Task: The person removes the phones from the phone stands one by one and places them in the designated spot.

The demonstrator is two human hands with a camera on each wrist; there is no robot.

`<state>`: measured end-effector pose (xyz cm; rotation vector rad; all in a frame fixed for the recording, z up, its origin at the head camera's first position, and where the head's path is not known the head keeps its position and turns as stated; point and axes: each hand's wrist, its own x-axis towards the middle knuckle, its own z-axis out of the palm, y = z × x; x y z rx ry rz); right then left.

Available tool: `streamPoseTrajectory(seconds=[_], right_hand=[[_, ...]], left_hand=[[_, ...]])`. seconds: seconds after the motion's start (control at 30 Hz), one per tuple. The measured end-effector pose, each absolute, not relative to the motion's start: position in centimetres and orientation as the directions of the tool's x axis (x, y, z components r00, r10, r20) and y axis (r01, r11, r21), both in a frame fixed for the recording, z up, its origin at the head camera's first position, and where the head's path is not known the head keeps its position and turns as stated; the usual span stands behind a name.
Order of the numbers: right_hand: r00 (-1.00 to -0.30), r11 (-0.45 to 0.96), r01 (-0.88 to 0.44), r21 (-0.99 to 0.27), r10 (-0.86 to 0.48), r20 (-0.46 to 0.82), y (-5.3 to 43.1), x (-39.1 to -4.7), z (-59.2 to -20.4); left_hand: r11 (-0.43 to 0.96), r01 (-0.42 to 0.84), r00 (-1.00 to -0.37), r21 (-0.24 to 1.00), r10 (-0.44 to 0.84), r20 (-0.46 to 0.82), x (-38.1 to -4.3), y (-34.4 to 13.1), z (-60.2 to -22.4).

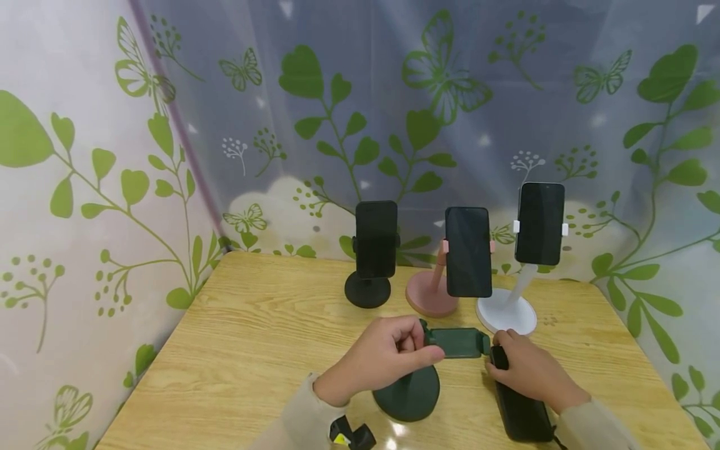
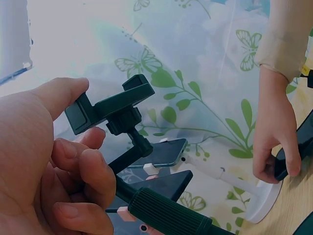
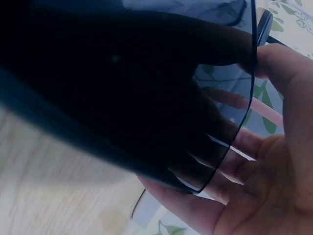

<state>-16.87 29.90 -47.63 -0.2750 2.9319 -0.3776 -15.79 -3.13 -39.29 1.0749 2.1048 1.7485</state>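
Note:
A dark green phone stand stands in front of me, its round base on the table and its clamp spread apart with nothing in it. My left hand pinches the clamp's left end; in the left wrist view the thumb lies on the clamp jaw of the holder, with curled fingers beneath. To the right, my right hand grips the far end of a black smartphone. Its glossy screen fills much of the right wrist view and reflects the fingers.
Behind stand a black stand, a pink stand and a white stand, each carrying a dark phone. The wooden table ends at a leaf-patterned curtain. A thin black cord shows beside the smartphone's near end.

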Motion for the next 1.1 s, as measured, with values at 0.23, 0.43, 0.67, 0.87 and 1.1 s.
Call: streamPoseTrajectory(seconds=[0.23,0.43,0.67,0.87,1.1], right_hand=[[-0.958,0.961,-0.154,-0.23,-0.202,-0.204,29.7,-17.7,-48.1],[-0.948,0.964,-0.196,-0.18,-0.234,-0.218,29.6,-18.0,-48.3],[-0.943,0.961,-0.222,-0.164,-0.254,-0.213,29.6,-18.0,-48.4],[-0.944,0.959,-0.247,-0.139,-0.271,-0.186,29.5,-17.8,-48.5],[-0.943,0.956,-0.268,-0.124,-0.286,-0.171,29.5,-17.9,-48.6]], left_hand=[[0.032,0.389,-0.714,0.921,0.642,0.28,-15.8,-3.2,-39.5],[0.034,0.383,-0.713,0.923,0.646,0.272,-15.9,-3.1,-39.6],[0.043,0.377,-0.718,0.925,0.644,0.263,-15.8,-3.3,-39.6],[0.045,0.372,-0.723,0.927,0.641,0.259,-15.7,-3.3,-39.5],[0.046,0.378,-0.721,0.925,0.641,0.263,-15.8,-3.3,-39.5]])
